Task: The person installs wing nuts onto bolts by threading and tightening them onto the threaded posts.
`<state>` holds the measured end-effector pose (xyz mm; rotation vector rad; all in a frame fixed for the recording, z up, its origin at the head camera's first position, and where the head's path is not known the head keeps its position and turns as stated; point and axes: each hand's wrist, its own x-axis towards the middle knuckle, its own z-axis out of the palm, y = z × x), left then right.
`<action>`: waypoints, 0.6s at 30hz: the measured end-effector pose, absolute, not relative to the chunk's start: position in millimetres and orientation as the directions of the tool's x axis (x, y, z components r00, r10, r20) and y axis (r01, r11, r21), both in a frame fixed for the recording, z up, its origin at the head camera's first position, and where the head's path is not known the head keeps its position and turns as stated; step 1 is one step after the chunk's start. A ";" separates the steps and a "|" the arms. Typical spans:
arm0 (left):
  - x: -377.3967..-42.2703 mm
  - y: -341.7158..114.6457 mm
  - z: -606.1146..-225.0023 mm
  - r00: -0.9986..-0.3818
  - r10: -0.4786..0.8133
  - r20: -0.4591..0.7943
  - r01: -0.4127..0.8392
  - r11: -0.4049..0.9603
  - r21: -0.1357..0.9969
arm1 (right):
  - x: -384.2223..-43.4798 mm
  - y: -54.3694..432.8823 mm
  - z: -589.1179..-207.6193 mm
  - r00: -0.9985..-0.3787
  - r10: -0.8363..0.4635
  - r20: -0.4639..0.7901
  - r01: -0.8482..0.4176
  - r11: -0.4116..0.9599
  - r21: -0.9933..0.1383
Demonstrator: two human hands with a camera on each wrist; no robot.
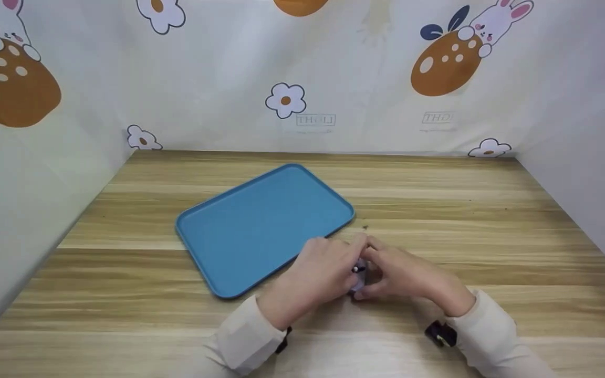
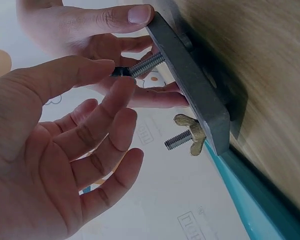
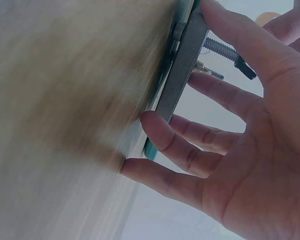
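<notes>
1. At the tip of a bolt (image 2: 149, 65), in the left wrist view, the left hand (image 2: 65, 145) appears to pinch a black nut (image 2: 121, 71) between thumb and forefinger, the other three fingers loosely bent and free. The bolt juts from a grey block (image 2: 190, 85); how far the nut is threaded cannot be told. Near it, a brass wing nut (image 2: 192, 134) sits against or close to the block, with the end of a second bolt (image 2: 176, 141) standing out past it. Turning seems the step in hand, so light fingertip twists suit best, with the nut square to the thread; if it binds, ease back rather than force it.

2. In the right wrist view, the right hand (image 3: 250, 145) grips the block, thumb at one edge and fingers about the other, the little finger reaching down to the table (image 3: 65, 115). That wide brace is a sound one: it should stop the block from twisting along with the nut, provided the thumb leaves room for the turning fingers.

3. In the head view, the block is between the two hands, just beside the blue tray's (image 1: 260, 220) near edge and mostly hidden by fingers. Working low over the table like this should help steadiness.
</notes>
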<state>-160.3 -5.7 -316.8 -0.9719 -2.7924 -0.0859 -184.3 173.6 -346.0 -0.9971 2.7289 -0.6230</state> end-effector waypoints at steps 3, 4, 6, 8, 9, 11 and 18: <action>-160.4 -5.8 -317.0 -0.768 0.611 0.191 0.621 0.784 -0.009 | -184.8 173.8 -346.2 -0.758 -0.652 -0.014 -0.581 0.685 -0.439; -160.4 -5.8 -317.1 -0.768 0.611 0.191 0.621 0.783 -0.011 | -184.9 173.8 -346.2 -0.758 -0.652 -0.015 -0.582 0.685 -0.439; -160.4 -5.7 -317.3 -0.766 0.613 0.192 0.623 0.782 -0.013 | -185.2 173.8 -346.3 -0.756 -0.654 -0.017 -0.582 0.684 -0.441; -160.2 -5.7 -317.7 -0.764 0.615 0.196 0.625 0.780 -0.014 | -185.4 173.7 -346.3 -0.757 -0.653 -0.019 -0.580 0.684 -0.442; -160.0 -5.8 -317.8 -0.762 0.616 0.199 0.626 0.780 -0.014 | -185.3 173.7 -346.2 -0.756 -0.654 -0.018 -0.581 0.684 -0.442; -159.8 -5.8 -318.2 -0.758 0.618 0.207 0.630 0.777 -0.014 | -185.3 173.6 -346.1 -0.757 -0.653 -0.017 -0.581 0.684 -0.441; -159.6 -5.2 -321.2 -0.737 0.621 0.266 0.636 0.771 -0.036 | -185.8 172.6 -346.9 -0.749 -0.662 0.014 -0.603 0.672 -0.430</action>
